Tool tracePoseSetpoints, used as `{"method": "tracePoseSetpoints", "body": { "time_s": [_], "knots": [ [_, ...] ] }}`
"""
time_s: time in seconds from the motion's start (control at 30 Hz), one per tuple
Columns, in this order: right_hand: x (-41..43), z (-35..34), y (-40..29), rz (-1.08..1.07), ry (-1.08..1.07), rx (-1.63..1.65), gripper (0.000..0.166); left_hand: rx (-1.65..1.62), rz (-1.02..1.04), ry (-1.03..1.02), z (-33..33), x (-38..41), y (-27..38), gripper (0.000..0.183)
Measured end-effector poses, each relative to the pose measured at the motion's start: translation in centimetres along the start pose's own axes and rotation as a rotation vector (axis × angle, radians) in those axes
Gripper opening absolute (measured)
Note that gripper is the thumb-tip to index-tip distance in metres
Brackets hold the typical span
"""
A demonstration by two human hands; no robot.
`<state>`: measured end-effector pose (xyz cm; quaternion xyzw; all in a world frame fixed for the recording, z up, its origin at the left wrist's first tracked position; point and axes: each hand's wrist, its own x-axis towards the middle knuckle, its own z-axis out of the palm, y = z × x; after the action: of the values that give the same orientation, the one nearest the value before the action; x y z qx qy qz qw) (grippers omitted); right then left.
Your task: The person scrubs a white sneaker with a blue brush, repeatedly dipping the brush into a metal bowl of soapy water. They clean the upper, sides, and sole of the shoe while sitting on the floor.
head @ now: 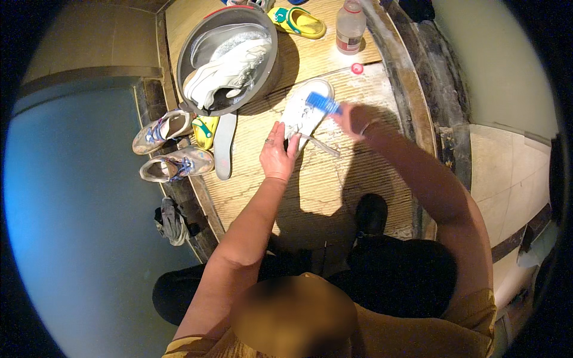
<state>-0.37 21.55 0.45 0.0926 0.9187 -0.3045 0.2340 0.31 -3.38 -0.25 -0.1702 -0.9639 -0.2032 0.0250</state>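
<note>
A white lace-up sneaker [293,105] lies on the ridged floor in front of me, its toe pointing away and a loose lace [324,145] trailing to the right. My left hand [278,152] grips it at the ankle opening, fingers on the left side and thumb near the laces. In my right hand [349,117] is a blue scrub brush [322,103], laid over the shoe's upper near the toe. To the left of the toe stands a grey basin [274,58] with another white sneaker [224,78] and a clear item in it.
A clear plastic bottle [350,29] stands uncapped-looking behind a red cap [357,68]. Yellow clogs [309,27] sit by the basin. Left are a grey insole [224,147], two dirty sneakers [179,164] and a crumpled grey cloth [172,223]. A dark stone ledge [405,89] borders the right.
</note>
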Motion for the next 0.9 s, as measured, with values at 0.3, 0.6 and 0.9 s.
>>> {"method": "tracePoseSetpoints", "body": {
  "time_s": [0.3,0.6,0.9],
  "knots": [
    [-2.8,1.5,-3.1,-0.176,-0.169,0.044,0.051,-0.022,-0.017,-0.002,-0.4,-0.1,-0.3,0.046],
    [0.0,-2.4,-1.0,-0.087,0.057,0.058,0.048,-0.036,-0.037,-0.001,-0.1,0.1,-0.2,0.046],
    [1.4,-3.8,1.2,0.125,0.232,-0.027,0.045,-0.041,-0.031,-0.045,-0.4,0.3,0.0,0.044]
  ]
}}
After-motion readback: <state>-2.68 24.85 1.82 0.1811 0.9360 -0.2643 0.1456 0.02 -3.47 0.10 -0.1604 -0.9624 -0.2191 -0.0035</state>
